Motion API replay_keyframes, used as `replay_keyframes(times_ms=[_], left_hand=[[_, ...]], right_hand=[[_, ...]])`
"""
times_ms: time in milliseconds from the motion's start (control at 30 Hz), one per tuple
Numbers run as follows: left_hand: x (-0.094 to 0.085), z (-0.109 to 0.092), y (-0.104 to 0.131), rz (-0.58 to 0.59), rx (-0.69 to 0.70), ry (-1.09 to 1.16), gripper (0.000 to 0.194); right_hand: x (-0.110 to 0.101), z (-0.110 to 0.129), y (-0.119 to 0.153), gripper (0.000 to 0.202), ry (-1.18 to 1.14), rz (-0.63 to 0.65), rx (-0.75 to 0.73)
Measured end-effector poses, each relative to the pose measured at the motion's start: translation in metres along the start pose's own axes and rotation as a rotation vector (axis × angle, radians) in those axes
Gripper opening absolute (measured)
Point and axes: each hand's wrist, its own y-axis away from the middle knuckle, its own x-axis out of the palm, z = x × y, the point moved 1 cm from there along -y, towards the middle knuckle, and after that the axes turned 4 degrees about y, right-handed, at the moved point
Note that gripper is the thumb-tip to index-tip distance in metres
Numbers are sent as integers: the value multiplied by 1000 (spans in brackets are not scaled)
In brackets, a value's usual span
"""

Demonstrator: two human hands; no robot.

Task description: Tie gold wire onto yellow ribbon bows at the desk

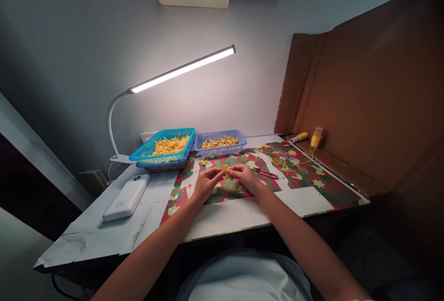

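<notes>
A small yellow petal-like piece (225, 170) is pinched between both hands above the camouflage-patterned sheet (222, 193); its exact kind is too small to tell. My left hand (208, 181) grips it from the left with thumb and fingers. From the other side my right hand (244, 176) holds it, fingertips almost touching those of the left. Just right of my right hand lies a pair of pink-handled thread snips (266, 173). A few loose yellow pieces (203, 162) rest on the sheet beyond my left hand.
Behind my hands stand a teal basket (138, 155) and a purple basket (219, 152), both holding yellow pieces. A white power bank (126, 198) lies left. A lit desk lamp (182, 69) arches overhead. Cardboard (360, 93) walls the right side, near a small yellow bottle (316, 138).
</notes>
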Motion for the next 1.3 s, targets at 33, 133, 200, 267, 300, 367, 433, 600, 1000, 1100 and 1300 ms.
replay_keyframes(times_ms=[33, 133, 200, 267, 300, 367, 433, 600, 1000, 1100, 1300], left_hand=[[0, 0, 0, 2, 10, -9, 29], [0, -1, -1, 13, 28, -24, 33], [0, -2, -2, 14, 28, -36, 36], [0, -2, -2, 12, 21, -48, 38], [0, -2, -2, 12, 18, -54, 39], [0, -3, -2, 15, 16, -63, 39], [0, -2, -2, 17, 12, -63, 40], [-2, 3, -3, -5, -15, -42, 39], [1, 4, -2, 58, -139, 177, 35], [-2, 11, -5, 56, -185, 267, 34], [2, 11, -2, 185, -229, 291, 26]], right_hand=[[0, 0, 0, 28, -2, 4, -8], [0, 1, 2, 27, -2, -3, -1], [0, 1, 3, 27, -5, -6, 16], [0, 1, 3, 27, -9, 0, 23], [0, 1, 3, 28, -13, 4, 18], [0, 0, 2, 28, -23, 15, -2], [0, 0, 1, 29, -33, 29, -13], [-1, 2, 4, 27, -53, 49, 86], [0, 0, 1, 36, 32, 53, -24], [-6, 0, 2, 43, 93, 73, 19], [-11, 5, 5, 43, -219, 152, 64]])
